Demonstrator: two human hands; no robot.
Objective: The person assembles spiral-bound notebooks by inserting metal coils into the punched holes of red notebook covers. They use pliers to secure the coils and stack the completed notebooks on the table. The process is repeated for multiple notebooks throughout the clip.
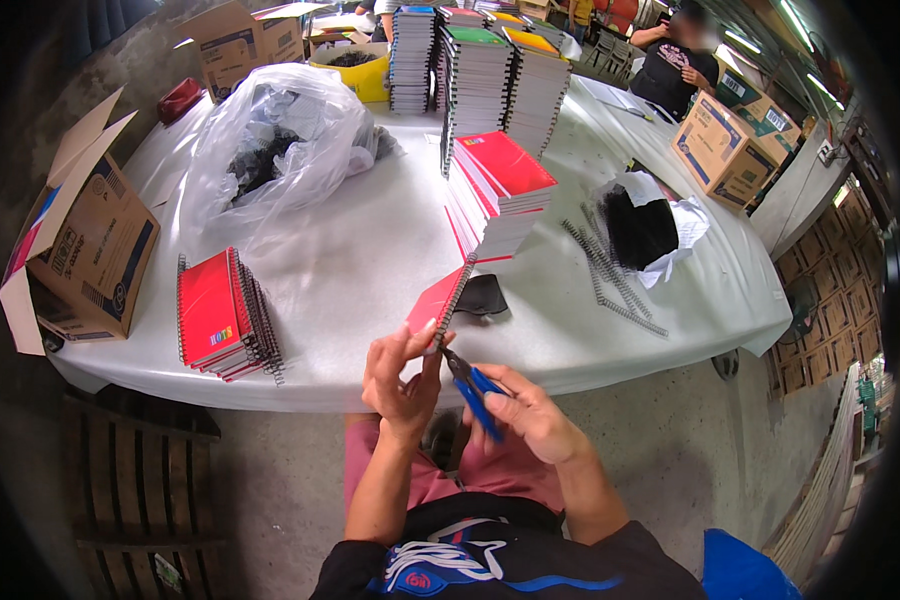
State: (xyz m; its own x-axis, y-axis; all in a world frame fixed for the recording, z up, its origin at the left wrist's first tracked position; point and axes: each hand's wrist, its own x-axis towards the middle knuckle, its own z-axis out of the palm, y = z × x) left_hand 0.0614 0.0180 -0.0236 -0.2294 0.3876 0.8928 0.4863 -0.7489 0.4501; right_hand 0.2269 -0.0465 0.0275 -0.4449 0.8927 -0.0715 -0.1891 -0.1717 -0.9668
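Imo one slip of the blue-handled pliers (478,395) gripped in the right hand (535,415) could bend the wire coil (457,292) or nip the left hand (402,375), which is pinching the near end of the red notebook (434,302) around mid-frame, long coiled edge running steeply up and slightly right.

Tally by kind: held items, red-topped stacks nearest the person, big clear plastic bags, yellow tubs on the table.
Red notebook, in the left hand: 1
Blue-handled pliers, in the right hand: 1
Red-topped stacks, one at left and one mid-table: 2
Big clear plastic bag: 1
Yellow tub: 1
Total: 6
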